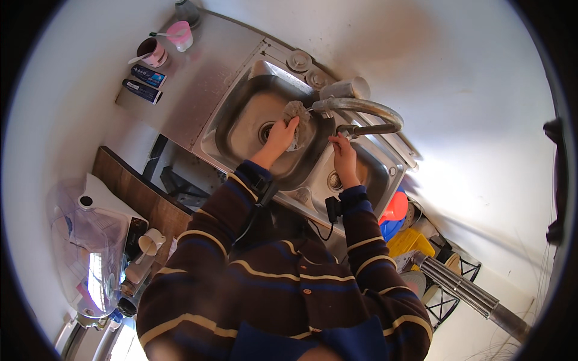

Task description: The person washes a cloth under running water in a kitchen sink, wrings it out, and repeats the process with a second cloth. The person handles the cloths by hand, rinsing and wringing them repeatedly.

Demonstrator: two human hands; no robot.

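Observation:
My left hand (280,138) grips a crumpled greyish cloth (298,113) over the larger basin (239,108) of a stainless steel double sink. The cloth hangs just below the spout of a curved metal faucet (377,104). My right hand (346,161) reaches over the smaller basin (372,167), its fingertips at the faucet's handle (345,130). Whether those fingers grip the handle or only touch it is hard to see. One drain (266,131) lies partly behind my left hand; a strainer (334,181) shows beside my right wrist.
Left on the metal counter (194,85) are two toothpaste tubes (142,91), a pink-white cup (181,37) and a pink cup (156,53), both with toothbrushes. A metal cup (347,88) stands behind the faucet. Red (395,206) and yellow plastic items (412,243) sit right of the sink.

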